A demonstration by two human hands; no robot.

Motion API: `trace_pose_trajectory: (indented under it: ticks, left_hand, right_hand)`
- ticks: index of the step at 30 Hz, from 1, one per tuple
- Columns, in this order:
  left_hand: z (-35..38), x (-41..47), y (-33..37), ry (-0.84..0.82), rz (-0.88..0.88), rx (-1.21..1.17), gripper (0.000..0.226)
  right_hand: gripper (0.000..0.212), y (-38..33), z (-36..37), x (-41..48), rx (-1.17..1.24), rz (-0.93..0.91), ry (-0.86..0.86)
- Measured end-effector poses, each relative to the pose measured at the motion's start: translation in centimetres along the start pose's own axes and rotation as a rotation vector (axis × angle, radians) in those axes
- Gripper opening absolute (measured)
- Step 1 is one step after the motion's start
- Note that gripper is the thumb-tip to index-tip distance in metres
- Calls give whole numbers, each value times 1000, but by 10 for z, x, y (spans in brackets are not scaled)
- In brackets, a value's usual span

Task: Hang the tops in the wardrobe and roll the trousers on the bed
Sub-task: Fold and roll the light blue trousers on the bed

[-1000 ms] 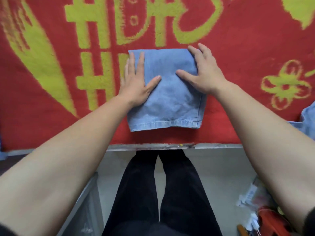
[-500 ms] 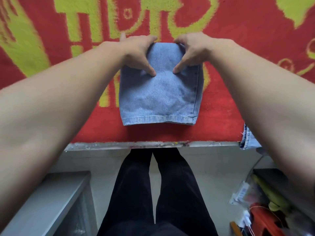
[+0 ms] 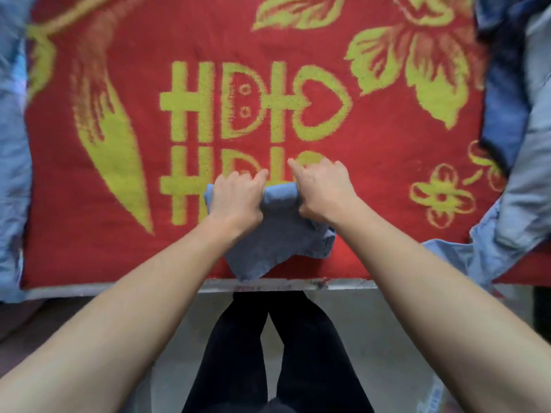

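Red bed blanket with yellow-green patterns point(image 3: 119, 248) lies under everything. I curl my left hand point(image 3: 235, 195) and right hand point(image 3: 323, 190) around the light-blue denim trousers point(image 3: 278, 234), near the blanket's front edge. I should roll evenly, keeping the tube tight.

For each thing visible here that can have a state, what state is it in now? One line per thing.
Folded jeans: partly rolled at the far end, near end loose on the bed.
Left hand: closed on the roll.
Right hand: closed on the roll.
Red blanket: spread flat.
Denim pile on the right: unfolded, crumpled.
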State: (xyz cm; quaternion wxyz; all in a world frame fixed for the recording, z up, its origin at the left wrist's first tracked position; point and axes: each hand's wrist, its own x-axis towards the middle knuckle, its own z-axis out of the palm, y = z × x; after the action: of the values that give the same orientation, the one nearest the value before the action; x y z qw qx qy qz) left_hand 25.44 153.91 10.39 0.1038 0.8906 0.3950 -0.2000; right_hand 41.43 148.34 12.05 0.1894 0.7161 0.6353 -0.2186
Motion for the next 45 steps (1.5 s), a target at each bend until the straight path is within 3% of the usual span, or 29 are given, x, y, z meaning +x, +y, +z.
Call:
trace_pose_trajectory:
  ticks: [2,5,7,17,24,26,33,38,45]
  left_hand:
    - [-13,-25,-7,29,-42,-13,62]
    - [-47,-55,-22,95,-97,-11,48]
    - [-81,-74,-35,178,-127,-6,43]
    - [-258,-211,-65,592,-334,55,42]
    - [-279,-320,-23,711,-587,165,33]
    - [-271,-357,-20,667,-673,155,34]
    - [-254,-525,-16,553,-960,202,41]
    - [-252,-657,-4,592,-1138,227,38]
    - [-277,-877,27,692,-1303,424,33]
  right_hand:
    - [84,-15,-12,-21,-52,1,94]
    - [50,-38,-47,-50,-107,-15,223]
    - [40,-52,-82,-69,-120,-11,314]
    - [31,-99,-271,-169,-195,-186,708]
    - [43,-120,-290,-251,-125,-468,758]
    - [46,-140,-289,-271,-141,-574,762]
    - [44,-247,-277,-363,-164,-913,780]
    - [47,-330,-281,-457,-227,-1095,829]
    - [43,-442,-300,-639,-201,-1281,1168]
